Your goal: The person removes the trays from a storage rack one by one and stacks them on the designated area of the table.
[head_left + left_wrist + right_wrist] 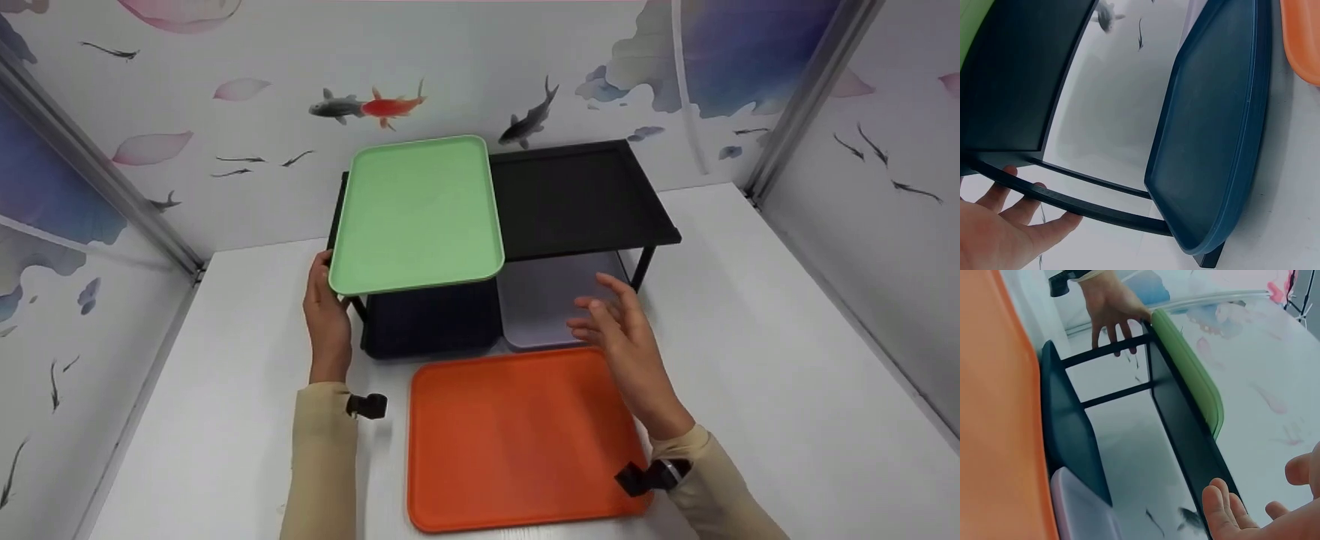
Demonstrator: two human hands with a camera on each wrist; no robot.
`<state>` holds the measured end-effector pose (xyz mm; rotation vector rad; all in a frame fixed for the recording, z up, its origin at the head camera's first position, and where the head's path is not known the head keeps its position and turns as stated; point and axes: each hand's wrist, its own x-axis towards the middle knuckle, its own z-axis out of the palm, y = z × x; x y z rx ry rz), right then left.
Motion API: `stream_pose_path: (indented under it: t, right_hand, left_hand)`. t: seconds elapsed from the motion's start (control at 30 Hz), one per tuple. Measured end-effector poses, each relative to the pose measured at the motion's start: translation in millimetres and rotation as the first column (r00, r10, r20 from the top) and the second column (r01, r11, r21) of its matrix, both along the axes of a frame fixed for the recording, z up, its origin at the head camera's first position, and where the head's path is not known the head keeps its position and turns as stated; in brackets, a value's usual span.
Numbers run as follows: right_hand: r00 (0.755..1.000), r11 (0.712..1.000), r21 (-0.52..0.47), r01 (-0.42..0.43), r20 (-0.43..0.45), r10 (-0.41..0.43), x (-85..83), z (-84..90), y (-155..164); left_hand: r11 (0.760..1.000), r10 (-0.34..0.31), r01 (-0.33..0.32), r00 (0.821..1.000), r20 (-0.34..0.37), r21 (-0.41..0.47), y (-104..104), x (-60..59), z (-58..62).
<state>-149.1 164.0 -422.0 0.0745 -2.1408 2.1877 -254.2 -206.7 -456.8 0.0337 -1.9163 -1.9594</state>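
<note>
Both hands flank the rack (585, 199): left hand (326, 311) apparently touching its edge, right hand (626, 337) free.

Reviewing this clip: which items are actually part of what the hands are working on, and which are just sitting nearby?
In hand:
green tray, on the shelf top
black shelf, its side rail touched by the left hand
right hand, open, hovering above the table

Nearby:
orange tray on the table
dark blue tray, lavender tray, under the shelf

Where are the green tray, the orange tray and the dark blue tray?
green tray (416, 214), head view, middle of its flat face.
orange tray (517, 435), head view, middle of its flat face.
dark blue tray (1210, 118), left wrist view, its inner floor.
</note>
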Motion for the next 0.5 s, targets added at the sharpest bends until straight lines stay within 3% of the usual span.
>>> stream_pose_path:
  t: [0.5]
  right_hand:
    - [0.995, 0.990, -0.103, -0.095, -0.019, 0.094, -22.6, 24.6, -47.5]
  left_hand:
    - [1.000, 0.006, -0.006, 1.000, -0.023, -0.004, 0.7, 0.2, -0.3]
